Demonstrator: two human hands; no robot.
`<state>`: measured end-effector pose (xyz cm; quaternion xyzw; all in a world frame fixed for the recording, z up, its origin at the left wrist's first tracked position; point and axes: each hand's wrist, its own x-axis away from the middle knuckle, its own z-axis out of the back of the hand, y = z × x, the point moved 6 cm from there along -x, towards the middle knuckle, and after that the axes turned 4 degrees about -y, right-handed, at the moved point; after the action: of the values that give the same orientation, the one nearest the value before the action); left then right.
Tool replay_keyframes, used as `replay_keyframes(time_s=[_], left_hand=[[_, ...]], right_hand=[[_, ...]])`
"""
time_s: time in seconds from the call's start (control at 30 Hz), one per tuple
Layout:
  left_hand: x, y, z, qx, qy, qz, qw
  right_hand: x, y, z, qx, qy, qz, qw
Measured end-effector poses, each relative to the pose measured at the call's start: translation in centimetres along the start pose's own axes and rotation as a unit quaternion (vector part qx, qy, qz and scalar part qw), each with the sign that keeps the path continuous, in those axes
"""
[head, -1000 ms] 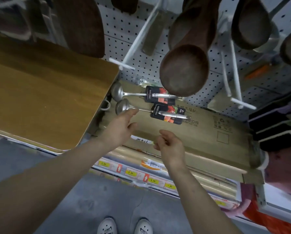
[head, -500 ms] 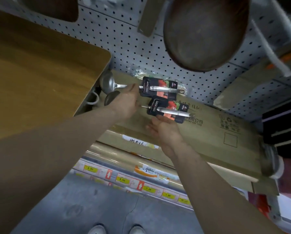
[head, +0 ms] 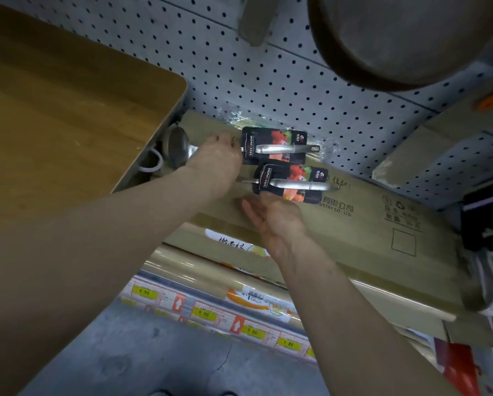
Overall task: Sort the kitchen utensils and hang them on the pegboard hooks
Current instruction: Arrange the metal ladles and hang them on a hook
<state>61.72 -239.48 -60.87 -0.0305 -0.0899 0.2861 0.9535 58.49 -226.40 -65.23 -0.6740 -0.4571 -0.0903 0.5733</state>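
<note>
Lying crosswise on cardboard box (head: 382, 230): far ladle (head: 279, 149), near ladle (head: 294, 184), bowls leftward, hang-holes rightward | left hand (head: 214, 164): draped over far ladle shaft, clasp hidden, cannot tell | right hand (head: 276, 221): fingers straight, empty, touching near ladle card just beyond; nearer for that pick

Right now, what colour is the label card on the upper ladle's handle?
The card is black with a red-and-green picture; the head view shows it.

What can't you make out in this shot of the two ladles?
Head view:
- Near ladle bowl: hidden under the left hand.
- Left hand's grip: its palm side faces away.
- Fingertips of the right hand: tucked behind the near ladle's card.
- Dark round utensil overhead: cut off by the top edge.
</note>
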Motion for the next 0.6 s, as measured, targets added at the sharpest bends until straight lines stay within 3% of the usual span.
replay_keyframes(time_s=[0.2,0.33,0.43,0.6], left_hand=[[1.2,0.0,0.1,0.03,-0.062,0.039,0.997],[2.8,-0.4,-1.4,0.217,-0.067,0.058,0.972],[4.1,-0.5,-3.6,0.452,-0.061,0.107,0.883],[6.0,0.4,-5.7,0.709,-0.042,0.21,0.672]], right_hand=[[0.2,-0.2,0.0,0.015,0.014,0.021,1.0],[0.3,-0.5,0.2,0.043,0.002,0.018,0.999],[0.2,-0.5,0.6,0.053,0.015,0.017,0.998],[-0.2,-0.5,1.9,0.126,0.044,0.028,0.991]])
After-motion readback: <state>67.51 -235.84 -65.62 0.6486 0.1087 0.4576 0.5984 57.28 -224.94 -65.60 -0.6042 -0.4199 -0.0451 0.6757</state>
